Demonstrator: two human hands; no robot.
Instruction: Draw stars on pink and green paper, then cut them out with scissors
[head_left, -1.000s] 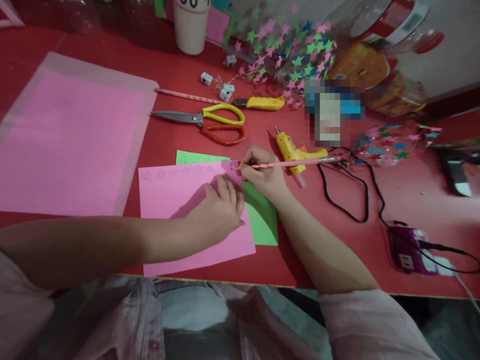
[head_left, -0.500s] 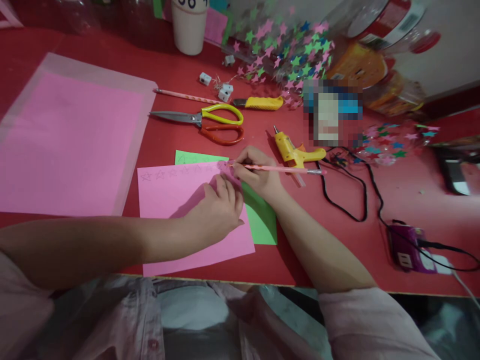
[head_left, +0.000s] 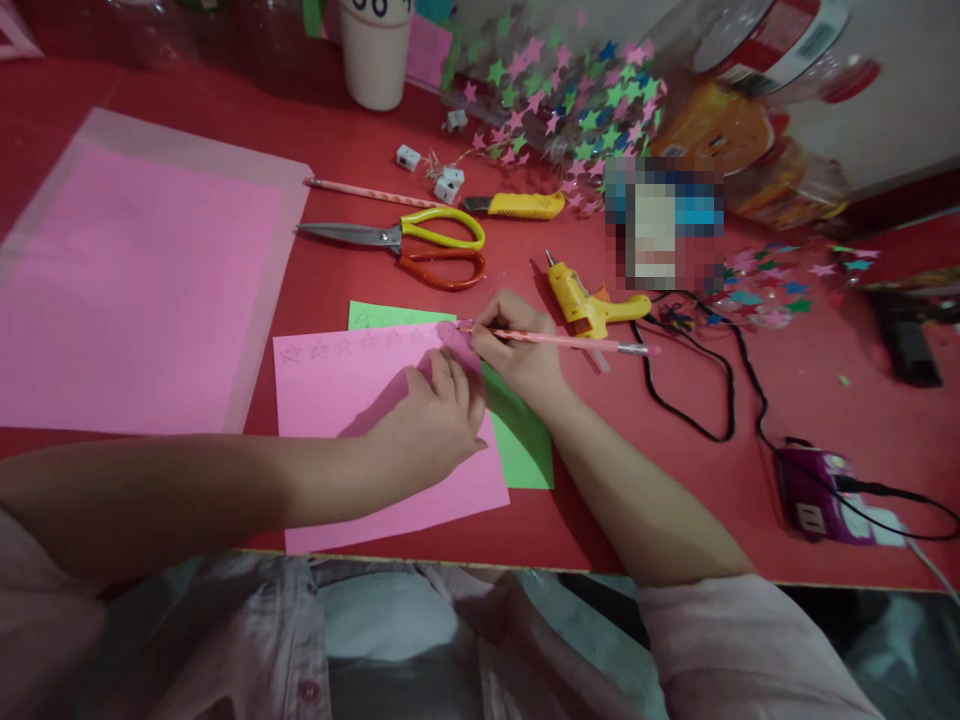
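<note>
My right hand (head_left: 521, 355) is closed in a writing grip around a pink pencil (head_left: 570, 342), its tip at the upper right edge of a pink sheet (head_left: 390, 480). My left hand (head_left: 442, 405) rests on that sheet, fingers bent and slightly apart, fingertips pressing down just below the pencil tip. By those fingertips is a small pinkish shape (head_left: 448, 329), too indistinct to name. A row of drawn stars (head_left: 343, 346) runs along the sheet's top edge. Beneath lies a green sheet (head_left: 529, 445), showing at the top and right.
Behind my hands lie scissors (head_left: 442, 232), a yellow cutter (head_left: 525, 206), another pencil (head_left: 367, 191) and a yellow glue gun (head_left: 592, 300). A larger pink sheet (head_left: 150, 300) is at left. Black cable (head_left: 731, 400) leads towards a purple box (head_left: 817, 490). Behind stands a white cup (head_left: 376, 60).
The back end of the pencil in my right hand has dipped slightly and shifted right. My left hand stays in place on the pink sheet.
</note>
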